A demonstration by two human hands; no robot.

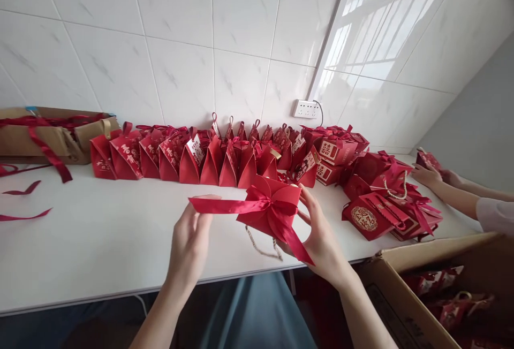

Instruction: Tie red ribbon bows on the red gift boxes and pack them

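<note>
I hold a red gift box (277,202) with a red ribbon bow above the front edge of the white table (100,242). My left hand (190,239) pinches the long left tail of the red ribbon (219,205). My right hand (321,239) grips the box's right side, fingers wrapped behind it. A twine handle (261,244) dangles below the box. One ribbon tail hangs down over my right palm.
A row of finished red boxes (193,156) lines the tiled wall. A pile of flat red boxes (385,204) lies at right, where another person's hands (431,175) hold one. Cardboard cartons sit at lower right (405,306) and far left (48,135). Loose ribbon pieces (24,202) lie at left.
</note>
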